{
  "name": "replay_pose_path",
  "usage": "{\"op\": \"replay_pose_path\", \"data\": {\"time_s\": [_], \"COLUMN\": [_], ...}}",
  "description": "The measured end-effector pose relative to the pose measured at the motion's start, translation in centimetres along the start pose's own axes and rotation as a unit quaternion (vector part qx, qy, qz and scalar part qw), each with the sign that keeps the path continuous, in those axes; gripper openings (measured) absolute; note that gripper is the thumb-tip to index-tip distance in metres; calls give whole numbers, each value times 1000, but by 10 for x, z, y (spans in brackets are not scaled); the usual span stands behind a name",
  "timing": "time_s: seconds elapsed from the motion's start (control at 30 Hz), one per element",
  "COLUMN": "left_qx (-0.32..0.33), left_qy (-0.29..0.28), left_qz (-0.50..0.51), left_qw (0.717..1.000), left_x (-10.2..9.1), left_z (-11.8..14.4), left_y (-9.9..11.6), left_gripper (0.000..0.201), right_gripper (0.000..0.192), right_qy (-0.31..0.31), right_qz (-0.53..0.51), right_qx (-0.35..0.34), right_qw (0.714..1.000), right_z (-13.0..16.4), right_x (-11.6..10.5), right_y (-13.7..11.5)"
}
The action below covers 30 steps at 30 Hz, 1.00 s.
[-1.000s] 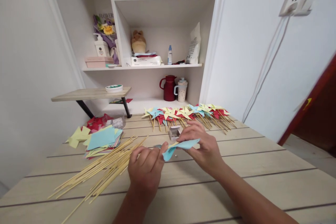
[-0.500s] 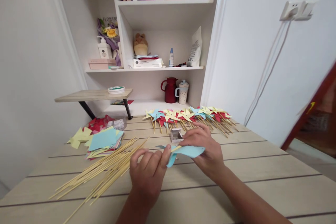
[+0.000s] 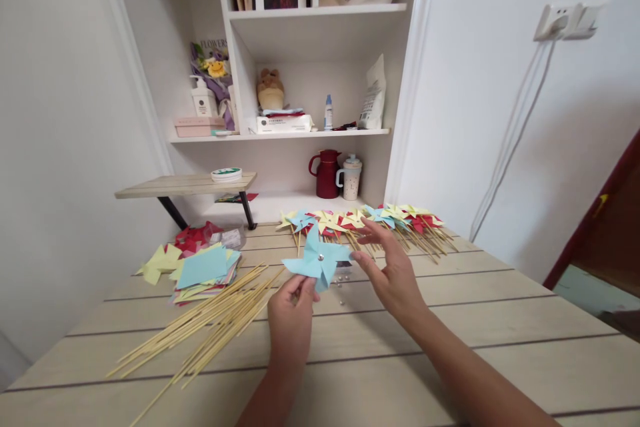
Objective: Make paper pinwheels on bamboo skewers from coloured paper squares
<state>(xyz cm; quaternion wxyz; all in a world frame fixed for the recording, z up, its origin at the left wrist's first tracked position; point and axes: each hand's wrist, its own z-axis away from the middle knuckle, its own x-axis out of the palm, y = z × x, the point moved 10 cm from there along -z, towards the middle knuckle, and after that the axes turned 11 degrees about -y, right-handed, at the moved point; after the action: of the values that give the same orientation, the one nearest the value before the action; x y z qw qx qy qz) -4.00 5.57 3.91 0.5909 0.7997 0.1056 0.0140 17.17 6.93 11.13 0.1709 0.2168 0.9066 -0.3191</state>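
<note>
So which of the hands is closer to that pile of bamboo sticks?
Left. The left hand sits just right of the bamboo sticks, holding a blue pinwheel; the right hand is farther right, open.

walls: white, plain
shelves (image 3: 310, 13): white, recessed, cluttered
table (image 3: 450, 347): pale planks
socket (image 3: 567, 20): right wall, cables hanging

Red jug (image 3: 324, 175) and white mug (image 3: 351, 177) on the shelf, paper squares (image 3: 204, 267) beside loose sticks (image 3: 210, 323).

Matt blue paper pinwheel (image 3: 317, 259), shiny metal-looking pin, pale grained wooden table (image 3: 450, 347).
</note>
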Motion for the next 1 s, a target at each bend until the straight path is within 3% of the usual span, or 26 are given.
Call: {"op": "replay_pose_path", "data": {"time_s": [0.07, 0.17, 0.4, 0.6, 0.7, 0.87, 0.93, 1.0], "left_qx": [-47, -63, -112, -216, -224, -217, -209, -201], "left_qy": [-7, -9, -48, 30, 49, 60, 61, 62], "left_qz": [70, 116, 213, 366, 387, 405, 410, 415], "left_qw": [996, 991, 970, 905, 893, 886, 885, 885], "left_x": [3, 3, 12, 0, -7, -9, -7, -5], "left_z": [-2, -4, -3, 1, -1, -2, -2, -3], "left_y": [-12, -18, -40, -68, -68, -67, -67, -68], "left_gripper": [22, 20, 20, 20, 15, 13, 14, 15], "right_gripper": [45, 43, 25, 33, 29, 27, 27, 25], "right_qy": [-1, -26, -137, -191, -239, -367, -405, -411], "right_qz": [-36, -81, -174, -209, -228, -251, -237, -210], "right_qx": [36, 74, 139, 186, 198, 225, 200, 165], "right_qw": [999, 994, 965, 941, 923, 867, 860, 872], "right_z": [0, 1, 12, 23, 30, 57, 65, 67], "right_x": [1, 11, 56, 79, 95, 132, 142, 146], "right_y": [9, 19, 34, 38, 33, 11, -4, -16]}}
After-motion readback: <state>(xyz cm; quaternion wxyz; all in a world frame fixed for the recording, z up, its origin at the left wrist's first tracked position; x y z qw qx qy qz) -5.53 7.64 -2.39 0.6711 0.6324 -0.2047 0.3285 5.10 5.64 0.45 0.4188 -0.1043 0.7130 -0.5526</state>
